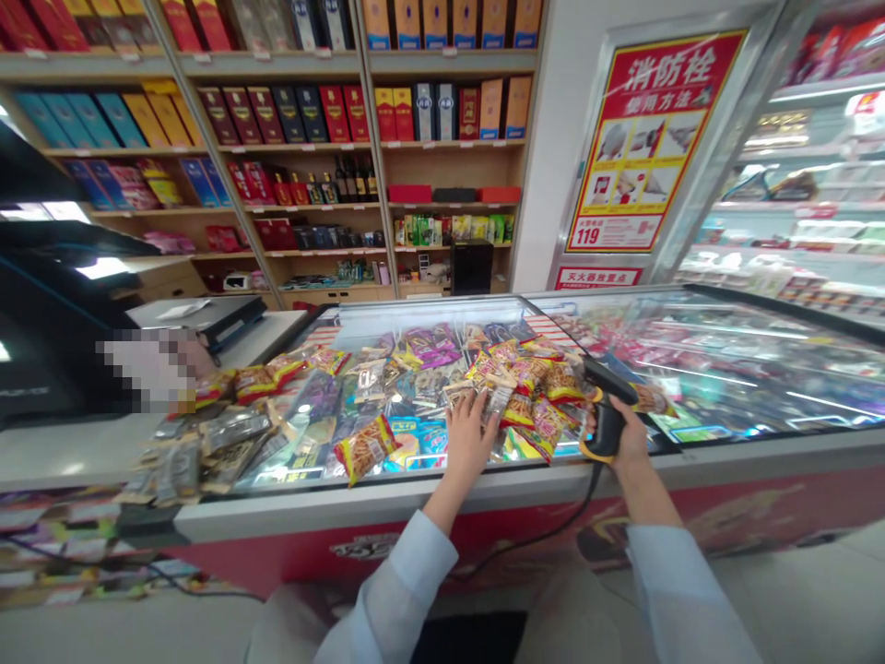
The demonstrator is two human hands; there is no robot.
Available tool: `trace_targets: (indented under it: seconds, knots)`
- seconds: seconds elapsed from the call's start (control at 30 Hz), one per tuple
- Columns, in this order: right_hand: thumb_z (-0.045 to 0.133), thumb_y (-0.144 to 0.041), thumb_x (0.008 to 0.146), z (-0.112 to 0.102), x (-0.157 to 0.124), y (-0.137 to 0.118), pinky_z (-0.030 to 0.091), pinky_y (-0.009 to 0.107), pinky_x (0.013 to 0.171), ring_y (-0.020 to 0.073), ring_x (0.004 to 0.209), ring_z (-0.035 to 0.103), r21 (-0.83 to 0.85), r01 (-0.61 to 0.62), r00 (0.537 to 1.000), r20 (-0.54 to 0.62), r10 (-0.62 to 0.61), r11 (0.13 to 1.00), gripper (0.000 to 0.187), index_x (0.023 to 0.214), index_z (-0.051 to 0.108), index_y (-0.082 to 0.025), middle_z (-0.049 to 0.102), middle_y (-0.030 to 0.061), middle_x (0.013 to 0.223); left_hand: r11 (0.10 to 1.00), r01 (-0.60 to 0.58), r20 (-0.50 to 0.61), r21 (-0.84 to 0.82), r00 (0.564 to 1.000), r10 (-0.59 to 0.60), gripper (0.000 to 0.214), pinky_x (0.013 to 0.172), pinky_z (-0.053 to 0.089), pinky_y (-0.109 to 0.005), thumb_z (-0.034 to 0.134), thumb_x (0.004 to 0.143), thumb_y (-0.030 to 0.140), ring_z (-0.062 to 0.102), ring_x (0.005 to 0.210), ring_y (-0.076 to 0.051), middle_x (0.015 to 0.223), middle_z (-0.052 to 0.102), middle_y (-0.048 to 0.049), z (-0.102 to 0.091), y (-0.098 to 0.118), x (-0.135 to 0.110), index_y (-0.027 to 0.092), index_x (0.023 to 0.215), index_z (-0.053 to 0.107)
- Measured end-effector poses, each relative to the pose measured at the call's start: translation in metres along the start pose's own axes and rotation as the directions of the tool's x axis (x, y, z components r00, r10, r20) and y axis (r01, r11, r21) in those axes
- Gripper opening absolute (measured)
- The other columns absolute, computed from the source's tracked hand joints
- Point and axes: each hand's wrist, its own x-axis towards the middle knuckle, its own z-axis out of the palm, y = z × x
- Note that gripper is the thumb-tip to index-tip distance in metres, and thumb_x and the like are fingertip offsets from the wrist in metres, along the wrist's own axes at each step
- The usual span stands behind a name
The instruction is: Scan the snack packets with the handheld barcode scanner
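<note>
Many small snack packets (387, 397) lie spread over the glass lid of a chest freezer (725, 369). My left hand (468, 432) rests flat on the packets near the middle, fingers spread, touching a clear-wrapped packet (492, 398). My right hand (626, 438) grips the handle of a black and yellow barcode scanner (603, 410), whose head points left over the red and yellow packets (536, 378). The scanner's cable (553, 530) hangs down the freezer's front.
A blurred patch (148, 369) sits by the packets at the left, beside a dark monitor (41, 314) and a counter (62, 452). Shelves of boxed bottles (290, 115) fill the back wall. A red fire poster (646, 138) and a fridge (795, 203) stand at the right.
</note>
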Motion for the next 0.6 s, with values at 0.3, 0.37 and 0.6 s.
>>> trace_targets:
  seconds: [0.3,0.37,0.6]
  knots:
    - [0.062,-0.043,0.065,-0.001,0.003,0.003,0.040,0.024,0.034,0.0122,0.037,0.047,-0.028,-0.051,0.998,-0.039,0.050,0.998,0.027,0.078,0.060,-0.019,0.053,-0.0005,0.049,0.999,0.046,-0.026,0.010,0.999,-0.046,0.054,0.110,0.011,-0.056,0.037,0.088,0.043,0.017,0.138,-0.029,0.146,0.031,-0.0077,0.003,0.000,-0.001,0.025,0.138,0.033]
    - [0.062,-0.042,0.065,0.000,0.003,0.003,0.040,0.024,0.034,0.0123,0.037,0.047,-0.007,-0.079,0.995,-0.060,0.078,0.997,0.026,0.078,0.061,-0.019,0.053,-0.0003,0.048,0.998,0.056,-0.055,-0.001,0.997,-0.056,0.052,0.110,0.011,-0.056,0.036,0.088,0.041,0.018,0.138,-0.028,0.146,0.032,-0.0084,0.000,0.004,-0.002,0.024,0.138,0.033]
    - [0.063,-0.036,0.062,0.015,-0.011,0.001,0.040,0.022,0.033,0.0107,0.041,0.048,0.024,0.017,0.999,-0.049,-0.016,1.000,0.023,0.076,0.063,-0.018,0.058,0.0010,0.058,0.998,-0.050,-0.140,0.049,0.989,0.056,0.041,0.110,0.019,-0.050,0.037,0.089,0.033,0.028,0.135,-0.024,0.140,0.040,-0.0097,-0.044,-0.004,-0.009,0.022,0.127,0.045]
